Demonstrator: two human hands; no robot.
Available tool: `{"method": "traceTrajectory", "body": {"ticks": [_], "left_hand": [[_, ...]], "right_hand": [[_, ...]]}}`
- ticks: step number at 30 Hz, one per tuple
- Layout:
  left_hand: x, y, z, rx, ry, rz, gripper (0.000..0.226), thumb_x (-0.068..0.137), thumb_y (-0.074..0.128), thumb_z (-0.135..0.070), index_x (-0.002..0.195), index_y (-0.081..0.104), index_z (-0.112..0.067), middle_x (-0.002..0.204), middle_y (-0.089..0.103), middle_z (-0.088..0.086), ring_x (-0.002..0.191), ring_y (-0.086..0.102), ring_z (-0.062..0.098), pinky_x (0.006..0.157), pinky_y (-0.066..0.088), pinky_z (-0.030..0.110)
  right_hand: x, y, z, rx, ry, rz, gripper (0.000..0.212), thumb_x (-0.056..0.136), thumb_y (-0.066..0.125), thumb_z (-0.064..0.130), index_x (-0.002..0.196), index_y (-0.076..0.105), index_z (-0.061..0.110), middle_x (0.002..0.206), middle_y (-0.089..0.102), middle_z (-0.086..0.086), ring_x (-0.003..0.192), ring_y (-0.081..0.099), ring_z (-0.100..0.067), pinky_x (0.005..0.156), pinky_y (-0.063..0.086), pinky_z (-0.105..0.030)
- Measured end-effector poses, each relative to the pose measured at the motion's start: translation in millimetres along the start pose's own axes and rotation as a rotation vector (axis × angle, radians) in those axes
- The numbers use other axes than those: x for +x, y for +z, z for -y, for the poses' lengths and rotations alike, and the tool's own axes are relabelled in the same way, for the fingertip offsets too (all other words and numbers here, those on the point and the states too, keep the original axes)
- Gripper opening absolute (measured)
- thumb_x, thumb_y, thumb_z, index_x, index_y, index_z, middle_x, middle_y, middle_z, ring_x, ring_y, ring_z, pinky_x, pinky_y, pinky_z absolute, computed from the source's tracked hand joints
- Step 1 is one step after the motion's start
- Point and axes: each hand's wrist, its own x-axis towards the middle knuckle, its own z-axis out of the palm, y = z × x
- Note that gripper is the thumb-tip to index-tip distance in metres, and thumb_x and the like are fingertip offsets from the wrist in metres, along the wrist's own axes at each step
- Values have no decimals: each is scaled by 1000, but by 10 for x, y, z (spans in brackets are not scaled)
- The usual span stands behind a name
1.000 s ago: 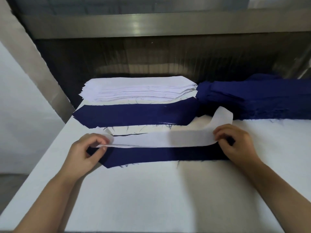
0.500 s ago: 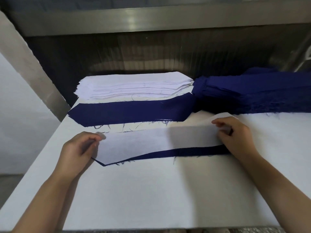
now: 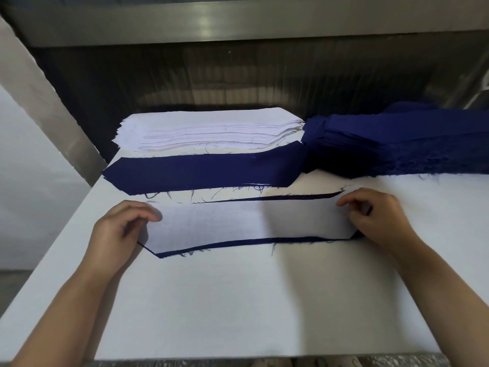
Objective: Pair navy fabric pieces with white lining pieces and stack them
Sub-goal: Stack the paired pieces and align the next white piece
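Both hands pinch the white lining piece (image 3: 251, 221) with curled fingers: the left hand (image 3: 119, 231) at its left end, the right hand (image 3: 378, 218) at its right end.

A white, matte table (image 3: 238, 308) with a fine cloth-like surface carries everything. Behind it stands a dark, vertically ribbed back panel (image 3: 238, 75) under a brushed metal rail (image 3: 238, 19).

On the far right of the table lies a thick navy stack (image 3: 397, 144), its layered edges rough and frayed. Just to its left, touching it, sits a white stack (image 3: 211, 131) of thin lining sheets, their edges stepped and slightly uneven. In front of the white stack lies a long navy band (image 3: 206, 173) with angled, pointed ends and loose threads along its near edge.

The pinched lining piece is a long flat strip with cut-off corners, smooth and faintly woven. It lies near the table's middle, directly on a navy fabric piece (image 3: 238, 244) of the same shape. Of that piece only narrow dark slivers show, along the near edge and along the far right edge, with short threads straggling onto the table.
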Motion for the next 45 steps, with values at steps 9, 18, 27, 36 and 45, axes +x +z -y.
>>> {"method": "traceTrajectory", "body": {"ticks": [9,18,27,36,45], "left_hand": [[4,19,43,45,-12,29,52,75,43,34,85,73,-7,95,65,6,96,55,3,88,41,17],[5,20,41,73,4,48,54,74,44,34,84,74,-9,92,65,4,96,53,-5,87,38,13],[11,18,50,90,10,38,51,78,45,31,87,74,-11,94,67,4,96,53,-10,89,39,14],[46,20,65,147,101,57,46,78,49,24,80,72,-15,88,69,1,90,62,35,89,43,54],[144,73,37,158,-134,-89,53,82,50,21,80,64,-30,99,61,-11,105,35,2,94,15,18]], "right_hand": [[8,-2,-9,-70,38,16,30,72,58,-15,82,72,9,69,56,-1,58,46,-10,59,35,-4],[8,-5,-13,-91,32,55,31,70,57,-15,82,72,10,75,60,-6,60,46,-10,61,35,-6],[9,11,-37,-86,14,11,32,71,57,-17,81,72,9,77,60,-7,57,45,-13,61,35,-6],[18,12,-33,-222,59,-8,26,74,59,-7,90,73,7,94,52,-8,94,45,-32,79,35,-31],[167,173,360,-531,-94,-49,19,72,69,5,90,72,10,101,55,-12,93,41,-36,82,31,-41]]}}
